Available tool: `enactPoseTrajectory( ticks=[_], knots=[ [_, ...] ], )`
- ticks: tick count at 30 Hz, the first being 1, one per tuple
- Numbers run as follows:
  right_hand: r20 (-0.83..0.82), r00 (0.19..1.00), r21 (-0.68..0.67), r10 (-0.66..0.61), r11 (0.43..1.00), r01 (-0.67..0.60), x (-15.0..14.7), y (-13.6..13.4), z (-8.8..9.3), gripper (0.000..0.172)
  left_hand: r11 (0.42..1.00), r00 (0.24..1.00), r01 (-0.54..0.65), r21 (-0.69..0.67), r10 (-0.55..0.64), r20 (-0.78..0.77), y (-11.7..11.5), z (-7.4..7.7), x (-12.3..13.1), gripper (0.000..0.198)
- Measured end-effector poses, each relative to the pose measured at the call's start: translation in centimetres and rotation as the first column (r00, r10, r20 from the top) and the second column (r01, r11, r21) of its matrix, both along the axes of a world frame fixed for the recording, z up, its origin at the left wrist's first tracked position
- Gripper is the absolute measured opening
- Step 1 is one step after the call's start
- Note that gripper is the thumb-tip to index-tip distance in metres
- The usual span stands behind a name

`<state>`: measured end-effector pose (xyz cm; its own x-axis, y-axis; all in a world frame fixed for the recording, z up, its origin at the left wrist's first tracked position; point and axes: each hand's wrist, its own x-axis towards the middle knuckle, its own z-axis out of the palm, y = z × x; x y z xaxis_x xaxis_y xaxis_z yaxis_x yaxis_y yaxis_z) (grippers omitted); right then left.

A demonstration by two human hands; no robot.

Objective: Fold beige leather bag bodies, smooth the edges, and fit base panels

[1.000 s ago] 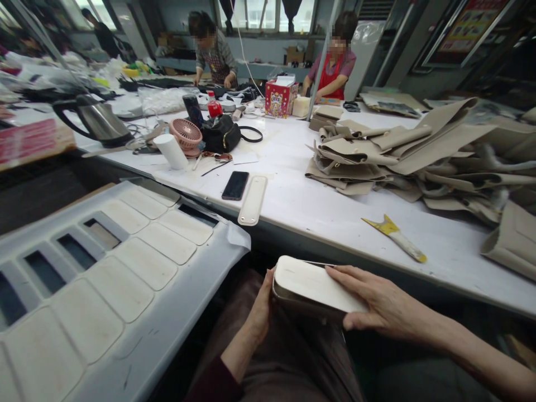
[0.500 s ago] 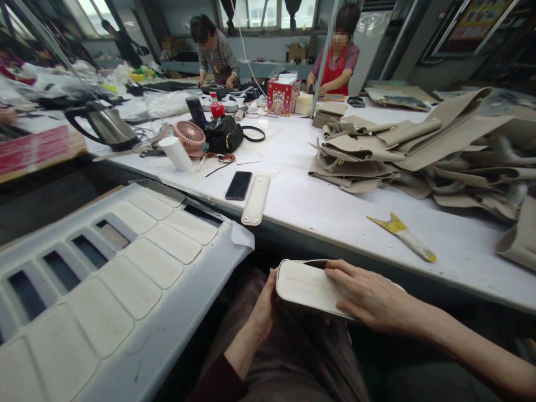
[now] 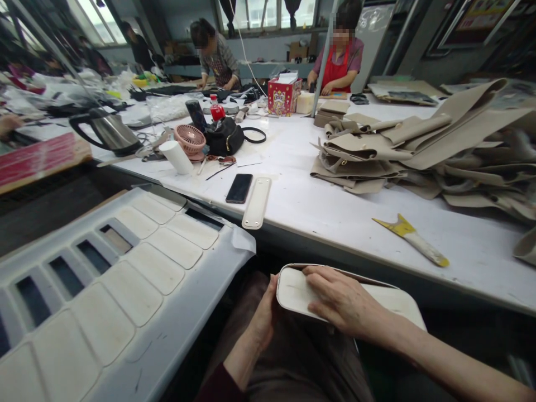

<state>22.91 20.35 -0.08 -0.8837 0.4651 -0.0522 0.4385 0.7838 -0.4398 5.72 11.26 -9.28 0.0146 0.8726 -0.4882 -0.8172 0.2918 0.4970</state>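
Observation:
Above my lap lies a cream, leather-like rounded piece (image 3: 391, 298), long and flat-faced, with a thin raised rim along its far edge. My left hand (image 3: 263, 318) grips its left end, thumb up at the corner. Across its upper face rests my right hand (image 3: 339, 298), fingers stretched out and laid flat on the surface. The underside of the piece is hidden. On the table edge ahead sits a slim cream strip (image 3: 257, 202) with rounded ends and small metal studs, beside a dark phone (image 3: 239, 188).
At left, a pale covered board (image 3: 184, 312) carries several cream rounded panels (image 3: 129, 301). A yellow-ended scraper-like tool (image 3: 412, 240) and heaped taupe pieces (image 3: 377, 148) occupy the table's right. Further back are a kettle (image 3: 106, 131), pink fan (image 3: 190, 139), black bag (image 3: 226, 135) and co-workers.
My right hand has slid left along the face of the cream piece, uncovering its right end. My left hand keeps its hold. The view has shifted slightly.

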Motion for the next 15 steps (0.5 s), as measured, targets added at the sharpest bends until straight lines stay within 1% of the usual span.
enactPoseTrajectory(
  ticks=[2, 4, 7, 10, 15],
  knots=[
    [-0.003, 1.000, 0.018, 0.027, 0.999, -0.027, -0.11, 0.04, -0.10, 0.038, 1.000, 1.000, 0.013, -0.006, -0.013, -0.003, -0.05, -0.29, -0.15, 0.066],
    [0.001, 0.998, 0.050, 0.063, 0.997, -0.063, -0.23, -0.02, -0.10, 0.045, 1.000, 1.000, 0.018, -0.006, -0.018, -0.002, -0.09, -0.47, -0.24, 0.065],
    [0.015, 0.997, 0.080, 0.075, 0.994, -0.076, -0.36, -0.10, -0.06, 0.039, 1.000, 1.000, 0.002, -0.020, -0.002, 0.003, -0.07, -0.50, -0.22, 0.063],
    [0.019, 0.997, 0.091, 0.076, 0.993, -0.077, -0.31, 0.04, -0.05, 0.037, 0.999, 1.000, -0.029, -0.031, 0.029, -0.006, 0.00, -0.49, -0.13, 0.062],
    [-0.002, 0.997, 0.041, 0.075, 0.996, -0.074, -0.27, 0.33, 0.08, 0.031, 0.999, 0.999, -0.037, -0.031, 0.036, -0.029, 0.05, -0.82, -0.18, 0.063]
  ],
)
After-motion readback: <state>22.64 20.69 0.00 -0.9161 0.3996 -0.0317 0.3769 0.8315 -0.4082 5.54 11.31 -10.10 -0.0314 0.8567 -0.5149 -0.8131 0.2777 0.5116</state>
